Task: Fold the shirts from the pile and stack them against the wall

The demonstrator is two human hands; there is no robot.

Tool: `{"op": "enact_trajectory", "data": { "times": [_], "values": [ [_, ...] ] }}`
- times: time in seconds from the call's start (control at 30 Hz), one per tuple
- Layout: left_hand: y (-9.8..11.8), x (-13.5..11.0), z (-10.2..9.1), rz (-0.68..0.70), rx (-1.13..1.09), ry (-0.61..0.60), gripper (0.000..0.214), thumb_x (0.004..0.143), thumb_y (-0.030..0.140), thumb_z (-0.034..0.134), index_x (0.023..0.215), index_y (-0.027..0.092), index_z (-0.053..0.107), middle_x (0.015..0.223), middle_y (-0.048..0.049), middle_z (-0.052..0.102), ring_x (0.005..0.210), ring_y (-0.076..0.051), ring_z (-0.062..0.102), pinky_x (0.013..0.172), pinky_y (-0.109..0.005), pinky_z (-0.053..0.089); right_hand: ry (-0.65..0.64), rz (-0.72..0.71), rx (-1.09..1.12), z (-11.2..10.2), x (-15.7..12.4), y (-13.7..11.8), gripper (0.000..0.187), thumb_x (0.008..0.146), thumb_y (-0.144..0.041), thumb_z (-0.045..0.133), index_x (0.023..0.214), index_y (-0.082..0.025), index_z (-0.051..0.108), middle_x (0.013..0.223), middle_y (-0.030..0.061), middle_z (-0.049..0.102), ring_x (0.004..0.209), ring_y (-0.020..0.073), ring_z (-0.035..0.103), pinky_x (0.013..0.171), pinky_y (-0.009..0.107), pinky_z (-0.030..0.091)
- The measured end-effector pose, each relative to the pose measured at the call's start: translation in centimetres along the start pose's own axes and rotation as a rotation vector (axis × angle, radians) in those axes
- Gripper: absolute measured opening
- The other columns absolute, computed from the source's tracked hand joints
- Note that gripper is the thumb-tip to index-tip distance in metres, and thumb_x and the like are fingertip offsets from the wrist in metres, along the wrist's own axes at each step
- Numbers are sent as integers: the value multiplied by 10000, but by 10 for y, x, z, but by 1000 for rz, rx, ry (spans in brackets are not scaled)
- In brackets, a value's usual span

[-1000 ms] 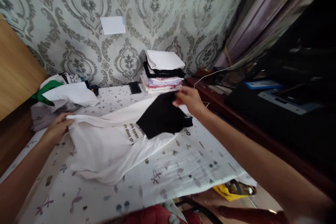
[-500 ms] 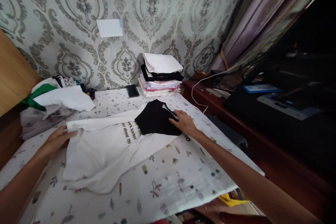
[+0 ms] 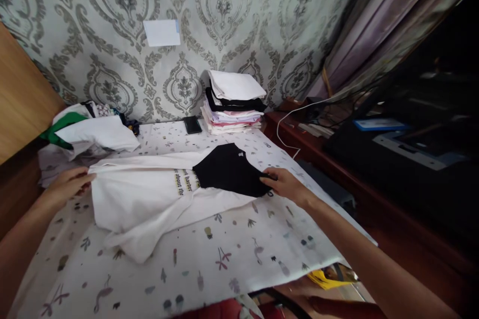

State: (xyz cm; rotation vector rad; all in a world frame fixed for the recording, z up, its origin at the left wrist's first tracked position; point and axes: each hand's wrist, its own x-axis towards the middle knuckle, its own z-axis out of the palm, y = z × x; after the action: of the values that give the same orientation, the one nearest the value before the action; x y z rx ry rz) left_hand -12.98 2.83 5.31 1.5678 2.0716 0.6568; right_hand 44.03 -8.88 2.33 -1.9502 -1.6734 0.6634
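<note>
In the head view, your left hand (image 3: 69, 184) pinches a corner of the white end of a white-and-black shirt (image 3: 149, 187), fingers closed on the fabric, while your right hand (image 3: 284, 185) grips the edge of its black section (image 3: 228, 169) between thumb and fingers. The shirt lies stretched sideways between your hands across the cloth-covered counter (image 3: 269, 239), its lower white part rumpled toward you, with dark lettering (image 3: 183, 182) beside the black section and a small label (image 3: 241, 154) near the neckline. Behind the shirt, near the wall (image 3: 254, 10), you have a stack of folded clothes (image 3: 234, 114) topped by a white piece. A flat black rectangular object (image 3: 192, 125) lies just left of it, and a loose pile of clothes (image 3: 99, 132) sits at the far left, beyond your left hand.
</note>
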Motion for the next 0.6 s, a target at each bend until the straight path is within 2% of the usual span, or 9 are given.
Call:
{"op": "enact_trajectory", "data": {
  "times": [0.07, 0.13, 0.2, 0.23, 0.33, 0.43, 0.47, 0.53, 0.6],
  "values": [
    [-8, 7, -2, 6, 179, -50, 220, 677, 426, 556, 737, 221, 503, 610, 32, 568, 623, -171, 550, 532, -208, 415, -24, -9, -147, -2, -7, 0, 226, 828, -397, 608, 939, -217, 689, 708, 18, 648, 629, 185, 618, 582, 290, 474],
    [-10, 4, 4, 96, 400, 41, 242, 724, 405, 550, 885, 225, 549, 816, -21, 654, 782, -234, 609, 610, -262, 460, 59, -76, -356, 2, -9, -5, 232, 813, -353, 650, 1007, -235, 697, 934, 77, 698, 852, 246, 664, 751, 356, 527],
    [-4, -6, 16, 266, 523, 149, 317, 797, 413, 510, 1047, 224, 550, 1047, -83, 667, 978, -294, 610, 760, -350, 504, 140, -189, -470, 10, -3, -16, 283, 843, -337, 639, 1102, -234, 683, 1161, 124, 665, 1067, 296, 629, 927, 428, 503],
    [2, -11, 24, 366, 538, 159, 324, 830, 407, 478, 1087, 222, 546, 1120, -101, 654, 1058, -309, 589, 844, -388, 501, 145, -257, -480, 16, 3, -24, 316, 861, -337, 626, 1156, -229, 668, 1249, 137, 632, 1152, 309, 595, 992, 449, 475],
    [28, -25, 50, 634, 520, 36, 280, 870, 365, 425, 1051, 224, 587, 1150, -112, 649, 1142, -307, 555, 994, -420, 451, 28, -405, -448, 35, 33, -52, 469, 870, -346, 643, 1316, -210, 591, 1420, 152, 529, 1318, 318, 486, 1083, 459, 406],
    [52, -28, 74, 785, 505, -107, 299, 896, 346, 372, 1012, 219, 617, 1118, -118, 655, 1099, -300, 572, 999, -428, 450, -107, -405, -454, 46, 63, -75, 562, 824, -358, 716, 1336, -177, 571, 1375, 166, 556, 1272, 322, 510, 1033, 435, 422],
    [57, -27, 80, 810, 502, -133, 317, 903, 335, 351, 1015, 212, 620, 1118, -122, 653, 1091, -297, 575, 996, -434, 452, -138, -386, -456, 47, 70, -80, 494, 823, -340, 717, 1276, -176, 607, 1295, 151, 604, 1197, 304, 554, 976, 404, 447],
    [61, -23, 90, 830, 489, -143, 340, 911, 319, 330, 1036, 197, 621, 1129, -127, 645, 1083, -293, 575, 982, -443, 459, -185, -355, -448, 44, 76, -85, 241, 849, -264, 675, 1078, -188, 670, 1085, 93, 678, 1003, 240, 616, 824, 318, 464],
    [59, -17, 95, 823, 476, -116, 342, 915, 322, 336, 1050, 187, 620, 1123, -127, 639, 1065, -290, 579, 962, -446, 469, -202, -348, -432, 37, 72, -86, 67, 855, -163, 620, 896, -197, 660, 896, 38, 684, 833, 183, 615, 696, 262, 417]
  ]
}}
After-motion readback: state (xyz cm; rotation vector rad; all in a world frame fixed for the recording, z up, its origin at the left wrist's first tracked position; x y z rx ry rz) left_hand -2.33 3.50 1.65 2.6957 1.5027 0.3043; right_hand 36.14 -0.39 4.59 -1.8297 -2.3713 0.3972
